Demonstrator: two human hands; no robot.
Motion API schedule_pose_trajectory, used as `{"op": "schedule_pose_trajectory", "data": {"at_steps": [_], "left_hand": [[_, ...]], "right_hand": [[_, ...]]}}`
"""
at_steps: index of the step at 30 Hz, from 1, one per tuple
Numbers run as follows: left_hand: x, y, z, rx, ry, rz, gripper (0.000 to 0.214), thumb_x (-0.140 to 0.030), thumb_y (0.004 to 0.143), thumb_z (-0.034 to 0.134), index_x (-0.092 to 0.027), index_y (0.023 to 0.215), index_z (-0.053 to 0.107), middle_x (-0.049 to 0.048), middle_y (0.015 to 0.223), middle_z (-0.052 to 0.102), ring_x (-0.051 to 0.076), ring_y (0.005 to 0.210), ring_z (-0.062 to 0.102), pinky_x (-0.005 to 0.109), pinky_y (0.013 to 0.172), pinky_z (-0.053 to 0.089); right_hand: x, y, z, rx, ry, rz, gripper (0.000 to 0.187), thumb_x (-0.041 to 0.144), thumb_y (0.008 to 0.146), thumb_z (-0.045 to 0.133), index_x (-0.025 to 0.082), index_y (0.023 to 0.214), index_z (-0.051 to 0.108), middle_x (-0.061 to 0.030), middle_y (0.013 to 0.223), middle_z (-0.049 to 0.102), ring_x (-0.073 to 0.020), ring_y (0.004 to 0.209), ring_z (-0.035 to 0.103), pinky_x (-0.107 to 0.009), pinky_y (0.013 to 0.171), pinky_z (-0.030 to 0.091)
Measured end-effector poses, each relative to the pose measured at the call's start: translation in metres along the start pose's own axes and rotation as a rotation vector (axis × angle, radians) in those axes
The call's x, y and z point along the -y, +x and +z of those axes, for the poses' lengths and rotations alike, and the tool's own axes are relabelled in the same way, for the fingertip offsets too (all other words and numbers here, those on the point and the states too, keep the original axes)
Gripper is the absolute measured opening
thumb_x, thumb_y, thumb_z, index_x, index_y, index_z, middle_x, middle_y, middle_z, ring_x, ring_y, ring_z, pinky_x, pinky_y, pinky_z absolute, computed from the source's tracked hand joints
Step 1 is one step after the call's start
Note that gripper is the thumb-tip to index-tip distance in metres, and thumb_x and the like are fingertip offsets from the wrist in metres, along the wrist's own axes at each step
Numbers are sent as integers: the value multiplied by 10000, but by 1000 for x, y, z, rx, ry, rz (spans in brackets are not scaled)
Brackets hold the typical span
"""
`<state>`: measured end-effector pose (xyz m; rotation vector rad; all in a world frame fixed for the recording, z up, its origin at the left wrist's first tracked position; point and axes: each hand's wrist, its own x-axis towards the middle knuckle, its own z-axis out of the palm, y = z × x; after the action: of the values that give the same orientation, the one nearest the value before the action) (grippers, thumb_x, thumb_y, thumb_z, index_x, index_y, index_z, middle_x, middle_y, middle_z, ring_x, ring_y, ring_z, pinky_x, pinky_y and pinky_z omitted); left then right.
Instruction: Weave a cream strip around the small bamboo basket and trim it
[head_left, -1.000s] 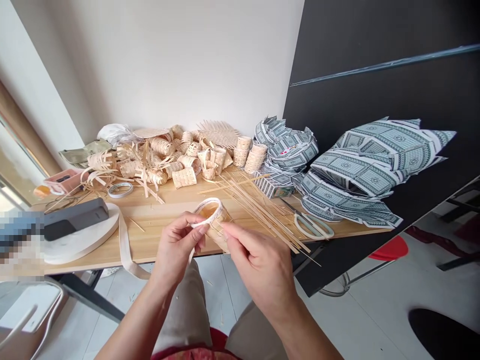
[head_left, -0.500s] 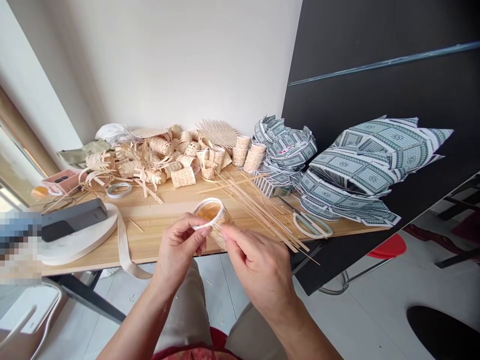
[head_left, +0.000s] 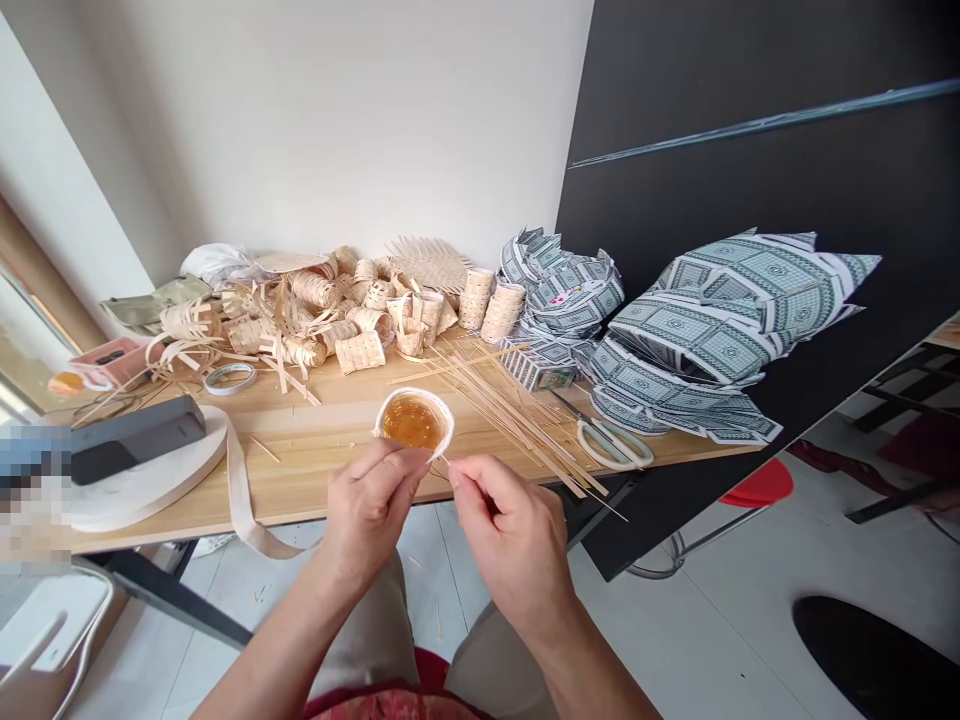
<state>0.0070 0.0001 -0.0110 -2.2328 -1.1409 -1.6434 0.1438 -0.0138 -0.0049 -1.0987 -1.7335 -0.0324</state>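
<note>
Small woven bamboo cup (head_left: 414, 422) with white rim, in left hand (head_left: 369, 510), lower centre of frame, over front part of worktop (head_left: 315, 450); height above it unclear. Cup mouth tilted up toward camera, amber inside; can't tell what the amber is. Left fingers (head_left: 397, 470) curled and pressed together, gripping cup from below at near rim. Right hand (head_left: 514, 535) just right of cup, thumb and index fingers (head_left: 472, 480) pressed together, pinching thin bamboo sliver (head_left: 444, 460); sliver tip just beside cup's lower right rim, contact unclear. Loose bamboo splints (head_left: 510, 405) fan out on worktop right of cup. Right of those: scissors with white handles (head_left: 613, 445), lying on worktop near its edge. Printed box (head_left: 536, 365) behind splints. Green-and-white printed paper cutouts (head_left: 712, 330) piled upper right, on black panel (head_left: 750, 130). Woven bamboo pieces (head_left: 315, 320) heaped at back of worktop, centre to left. Tape roll (head_left: 229, 378) in front of heap. Left edge: dark rectangular block (head_left: 139, 438) on white disc (head_left: 150, 480), white strap (head_left: 240, 500) hanging off worktop front. Pink box (head_left: 112, 362) further back, upper left. Red stool seat (head_left: 757, 483) below worktop, right. Lower left corner pixelated.
</note>
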Motion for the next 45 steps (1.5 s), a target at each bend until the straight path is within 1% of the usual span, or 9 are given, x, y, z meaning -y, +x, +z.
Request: {"op": "schedule_pose_trajectory", "data": {"at_steps": [7, 15, 18, 22, 30, 38, 41, 43, 45], "left_hand": [[-5, -6, 6, 85, 51, 91, 155, -126, 853, 473, -167, 845, 622, 34, 718, 667, 92, 605, 616, 156, 556, 482], [8, -7, 6, 2, 259, 228, 139, -110, 838, 506, -182, 872, 620, 12, 723, 673, 97, 611, 615, 164, 545, 442], [10, -8, 6, 13, 257, 242, 132, -101, 830, 520, -176, 886, 613, 14, 737, 672, 102, 621, 614, 171, 553, 441], [6, -9, 6, 50, 232, 252, 140, -91, 831, 512, -171, 905, 599, 16, 751, 671, 103, 611, 605, 174, 536, 431], [13, -10, 5, 71, 233, 276, 144, -84, 844, 485, -164, 887, 597, 9, 730, 655, 92, 599, 589, 166, 531, 421], [12, -10, 6, 69, 246, 298, 135, -113, 857, 482, -160, 895, 603, 5, 728, 648, 85, 584, 570, 171, 517, 413], [12, -11, 7, 108, 214, 310, 150, -109, 868, 458, -152, 872, 601, 5, 714, 644, 85, 582, 568, 172, 505, 406], [16, -11, 6, 135, 224, 319, 146, -107, 867, 461, -146, 884, 600, 12, 735, 648, 91, 608, 575, 178, 514, 407], [21, -11, 5, 172, 245, 338, 154, -94, 866, 457, -141, 905, 598, 20, 760, 653, 100, 631, 576, 188, 524, 406]], "right_hand": [[-4, -4, 0, 20, 64, 69, 222, 176, 848, 416, 190, 645, 506, 45, 500, 524, -79, 418, 425, -204, 449, 316], [-7, -12, 3, 153, 327, 250, 93, 189, 838, 452, 193, 888, 530, 40, 584, 614, -97, 478, 555, -192, 500, 430], [-6, -14, 4, 166, 404, 321, 84, 202, 847, 440, 198, 793, 505, 32, 589, 624, -98, 469, 574, -191, 483, 441], [-7, -11, 5, 158, 428, 345, 192, 223, 849, 445, 194, 663, 486, 37, 537, 588, -90, 444, 547, -192, 461, 412], [-8, -11, 7, 247, 497, 461, 134, 253, 841, 453, 186, 752, 529, 17, 612, 627, -100, 471, 574, -199, 465, 413], [-10, -12, 9, 210, 521, 497, 204, 235, 808, 466, 184, 614, 505, 39, 518, 569, -81, 444, 511, -191, 478, 398], [-13, -11, 8, 267, 528, 532, 194, 254, 818, 457, 185, 658, 542, 26, 555, 595, -92, 447, 527, -202, 458, 396], [-16, -10, 4, 275, 462, 486, 154, 262, 820, 473, 190, 761, 596, 7, 654, 639, -103, 472, 555, -216, 459, 406], [-18, -6, -3, 178, 321, 348, 134, 246, 815, 503, 199, 847, 624, -15, 777, 658, -119, 548, 584, -238, 516, 435]]}}
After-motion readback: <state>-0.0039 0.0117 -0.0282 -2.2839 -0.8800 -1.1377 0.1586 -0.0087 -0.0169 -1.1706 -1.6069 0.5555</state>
